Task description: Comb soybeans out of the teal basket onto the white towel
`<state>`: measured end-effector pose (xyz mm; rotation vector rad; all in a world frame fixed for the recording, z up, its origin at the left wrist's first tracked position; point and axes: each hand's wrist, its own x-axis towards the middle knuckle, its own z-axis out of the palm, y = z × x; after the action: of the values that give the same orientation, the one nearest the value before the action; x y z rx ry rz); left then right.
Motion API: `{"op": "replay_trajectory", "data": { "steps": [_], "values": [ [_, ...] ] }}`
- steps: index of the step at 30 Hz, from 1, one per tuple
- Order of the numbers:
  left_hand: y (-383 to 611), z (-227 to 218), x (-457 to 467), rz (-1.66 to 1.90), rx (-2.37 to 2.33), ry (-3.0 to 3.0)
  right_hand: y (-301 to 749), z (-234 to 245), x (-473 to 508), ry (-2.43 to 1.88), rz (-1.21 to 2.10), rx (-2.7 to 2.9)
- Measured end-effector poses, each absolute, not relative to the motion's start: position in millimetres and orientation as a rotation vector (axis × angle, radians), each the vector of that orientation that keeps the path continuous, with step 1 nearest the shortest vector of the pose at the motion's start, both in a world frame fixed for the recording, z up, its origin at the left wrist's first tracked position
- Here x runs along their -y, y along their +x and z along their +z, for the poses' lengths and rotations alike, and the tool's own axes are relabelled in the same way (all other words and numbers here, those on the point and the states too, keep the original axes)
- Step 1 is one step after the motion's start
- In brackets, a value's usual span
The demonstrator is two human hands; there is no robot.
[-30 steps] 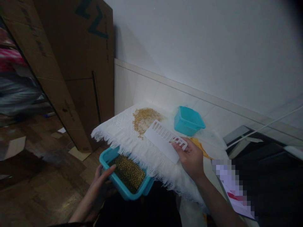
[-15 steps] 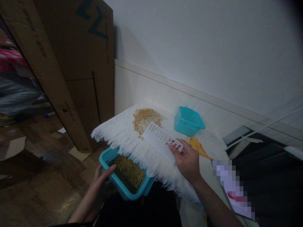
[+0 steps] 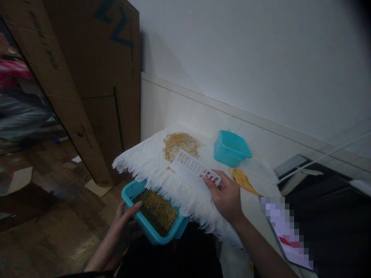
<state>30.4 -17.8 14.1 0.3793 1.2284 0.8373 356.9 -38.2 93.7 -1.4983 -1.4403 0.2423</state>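
Note:
My left hand [image 3: 123, 222] grips the left rim of a blue plastic basin [image 3: 158, 238], its thumb over the edge. Inside lies a layer of soybeans [image 3: 156, 208]. The basin is held just under the fringed edge of a white cloth [image 3: 139, 152] on the table. In my right hand [image 3: 226, 195], closed between thumb and fingers, is a white slotted plastic piece [image 3: 188, 179], shaped like a flat tray. Its long edge rests on or just above the cloth. Beyond its far end a heap of soybeans [image 3: 178, 141] is spread on the cloth, with a few loose beans nearby.
Behind the cloth stands a second blue basin [image 3: 232, 150] against the wall. A yellow-orange item [image 3: 245, 180] lies to its right. Farther right are a dark bag-like object [image 3: 333, 216] and a white cable. A tall cardboard box [image 3: 95, 77] stands left; a person in red is behind it.
My right hand has drawn the white slotted piece slightly left and toward me across the cloth. The left hand and the basin have hardly moved.

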Motion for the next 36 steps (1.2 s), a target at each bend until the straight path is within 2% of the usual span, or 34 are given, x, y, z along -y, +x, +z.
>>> {"op": "replay_trajectory", "data": {
  "steps": [20, 36],
  "values": [
    [23.5, 15.4, 12.1, 0.874, -1.260, 0.368, 347.0, 94.4, 31.5, -1.480, 0.260, 1.442],
    [20.1, 17.9, 13.2, 0.905, -1.289, 0.391, 342.1, 108.0, 42.6, -1.465, 0.140, 1.458]
  ]
}}
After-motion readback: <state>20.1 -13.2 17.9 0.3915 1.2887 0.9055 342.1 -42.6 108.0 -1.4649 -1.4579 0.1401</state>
